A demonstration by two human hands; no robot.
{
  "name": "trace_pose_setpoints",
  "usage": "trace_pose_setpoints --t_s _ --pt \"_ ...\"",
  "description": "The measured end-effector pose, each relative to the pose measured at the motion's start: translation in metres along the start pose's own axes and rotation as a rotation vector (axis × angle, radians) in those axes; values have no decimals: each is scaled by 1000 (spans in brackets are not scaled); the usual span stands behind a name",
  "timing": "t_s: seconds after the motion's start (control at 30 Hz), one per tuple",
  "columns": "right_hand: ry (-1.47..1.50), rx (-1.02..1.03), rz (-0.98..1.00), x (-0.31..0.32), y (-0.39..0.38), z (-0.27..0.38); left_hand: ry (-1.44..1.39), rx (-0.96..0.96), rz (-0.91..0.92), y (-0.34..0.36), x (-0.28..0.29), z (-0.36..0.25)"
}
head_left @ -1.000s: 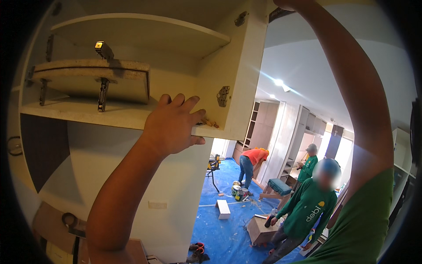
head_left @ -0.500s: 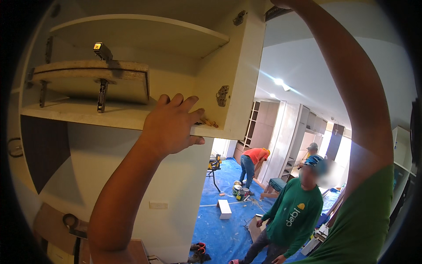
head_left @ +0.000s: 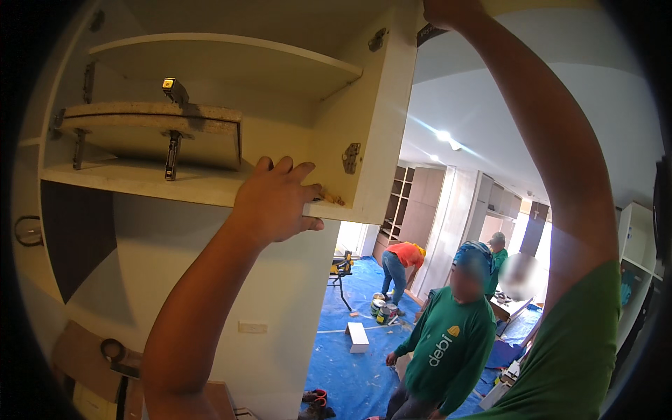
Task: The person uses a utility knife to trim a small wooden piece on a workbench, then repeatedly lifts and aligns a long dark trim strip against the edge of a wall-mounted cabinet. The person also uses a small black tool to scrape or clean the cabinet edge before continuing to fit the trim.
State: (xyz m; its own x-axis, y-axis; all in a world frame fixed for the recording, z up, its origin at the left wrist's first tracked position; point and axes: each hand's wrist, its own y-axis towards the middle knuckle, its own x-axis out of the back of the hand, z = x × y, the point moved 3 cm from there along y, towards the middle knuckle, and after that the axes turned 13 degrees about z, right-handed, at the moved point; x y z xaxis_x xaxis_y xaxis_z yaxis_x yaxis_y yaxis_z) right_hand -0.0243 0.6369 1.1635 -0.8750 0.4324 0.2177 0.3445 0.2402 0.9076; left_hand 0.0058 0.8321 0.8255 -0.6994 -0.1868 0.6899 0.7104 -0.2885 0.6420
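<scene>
An open cream cabinet [head_left: 381,133] fills the upper left. My left hand [head_left: 276,196] grips its bottom shelf at the front right, fingers over the edge, thumb below, beside small pale pieces [head_left: 332,199]. Stacked panels [head_left: 150,112] with metal hinges [head_left: 172,154] lie on that shelf, below an upper shelf [head_left: 224,49]. My raised right hand [head_left: 451,12] is closed at the cabinet's top right, beside a dark strip [head_left: 430,33]; the top edge of the picture cuts it off, so what it holds is unclear.
A co-worker in green [head_left: 448,350] stands below right; another [head_left: 498,259] is behind. A person in orange [head_left: 402,259] bends near paint cans [head_left: 383,313]. Blue sheeting [head_left: 336,364] covers the floor, with a white box [head_left: 355,337], shoes [head_left: 315,402] and a tool stand [head_left: 339,276].
The nearer co-worker in green has stepped leftward, more upright. The cabinet and both my hands sit slightly differently in view, with a small shift of the camera; my left hand keeps its grip.
</scene>
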Motion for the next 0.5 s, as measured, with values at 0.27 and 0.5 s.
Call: trace_pose_setpoints --t_s 0.27,0.5 --pt "-29 -65 -25 -5 7 7 -6 -18 -6 0 -2 0" --pt "65 -39 0 0 5 4 6 -1 -62 -1 -5 3"
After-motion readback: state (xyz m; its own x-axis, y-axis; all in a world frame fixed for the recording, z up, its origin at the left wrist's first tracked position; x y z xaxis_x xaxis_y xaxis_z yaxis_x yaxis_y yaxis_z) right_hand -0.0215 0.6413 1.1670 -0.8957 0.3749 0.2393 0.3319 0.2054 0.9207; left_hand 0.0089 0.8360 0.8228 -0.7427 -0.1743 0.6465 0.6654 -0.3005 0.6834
